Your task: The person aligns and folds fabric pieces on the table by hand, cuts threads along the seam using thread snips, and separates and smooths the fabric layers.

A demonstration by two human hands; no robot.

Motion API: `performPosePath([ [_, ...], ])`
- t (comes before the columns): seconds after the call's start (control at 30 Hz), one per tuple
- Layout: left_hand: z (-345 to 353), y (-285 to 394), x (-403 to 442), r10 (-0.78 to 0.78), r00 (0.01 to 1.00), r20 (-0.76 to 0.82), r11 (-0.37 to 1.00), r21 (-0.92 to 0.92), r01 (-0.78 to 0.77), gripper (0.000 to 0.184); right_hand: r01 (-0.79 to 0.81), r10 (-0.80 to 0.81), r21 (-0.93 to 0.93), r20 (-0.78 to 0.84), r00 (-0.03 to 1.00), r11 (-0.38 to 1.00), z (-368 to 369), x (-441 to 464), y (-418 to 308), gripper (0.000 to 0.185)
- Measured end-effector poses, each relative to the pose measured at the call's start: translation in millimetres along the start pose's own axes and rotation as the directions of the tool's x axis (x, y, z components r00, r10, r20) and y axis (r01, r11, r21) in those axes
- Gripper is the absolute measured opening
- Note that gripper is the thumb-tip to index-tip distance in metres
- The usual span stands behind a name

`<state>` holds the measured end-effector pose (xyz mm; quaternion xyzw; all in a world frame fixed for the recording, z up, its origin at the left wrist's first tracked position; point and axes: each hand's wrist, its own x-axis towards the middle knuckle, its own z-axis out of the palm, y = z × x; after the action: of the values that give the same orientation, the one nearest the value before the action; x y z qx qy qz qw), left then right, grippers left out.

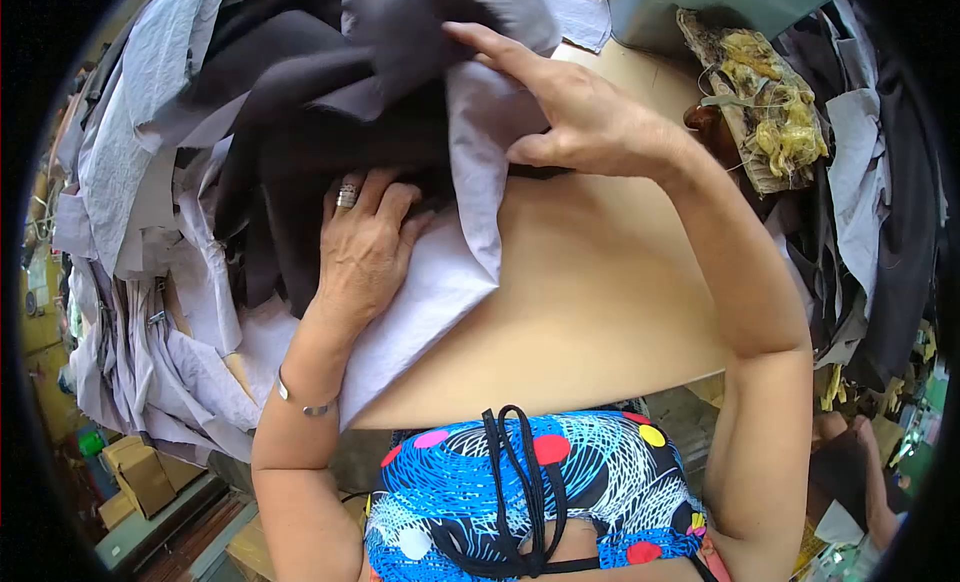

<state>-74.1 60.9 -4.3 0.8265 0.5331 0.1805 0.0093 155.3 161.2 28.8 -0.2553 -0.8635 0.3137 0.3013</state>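
Note:
A heap of dark cloth [310,162] with a pale lavender-grey underside lies across the far left of the table. My left hand [368,237], wearing rings, is closed with bent fingers on the dark cloth; the fingertips sink into its folds. Beside it, a pale cloth corner [430,302] spreads toward my body. My right hand [580,112] reaches in from the right, thumb and forefinger wide apart, at a raised pale fold [480,172]. Its other fingers are partly hidden. Part of the dark cloth near the right fingertips is blurred.
The tan tabletop [600,282] curves in front of me. A grey bin [710,12] stands at the back right, near a board with yellow tangled material [775,102]. More cloth pieces [860,182] hang at the right edge. Cardboard boxes [140,477] sit low left. Another person's arm [878,482] shows low right.

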Motion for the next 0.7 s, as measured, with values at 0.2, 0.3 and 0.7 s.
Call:
performPosePath([
  [0.2, 8.7, -21.8, -2.3, 0.002, 0.974, -0.228, 1.000, 0.011, 0.000, 0.019, -0.056, 0.042, -0.082, -0.165, 0.985, 0.995, 0.5, -12.7, -15.2, 0.072],
  [0.3, 2.4, -42.4, -4.6, -0.077, 0.920, -0.383, 0.996, 0.011, 0.088, 0.021, -0.090, 0.153, 0.393, -0.132, 0.979, 0.915, -24.5, -4.4, -56.3, 0.069],
  [0.7, -2.0, -66.3, 2.0, -0.100, 0.916, -0.388, 0.989, 0.059, 0.133, 0.015, -0.447, 0.516, 0.517, 0.013, 0.857, 0.730, -12.8, -65.5, -24.1, 0.088],
])
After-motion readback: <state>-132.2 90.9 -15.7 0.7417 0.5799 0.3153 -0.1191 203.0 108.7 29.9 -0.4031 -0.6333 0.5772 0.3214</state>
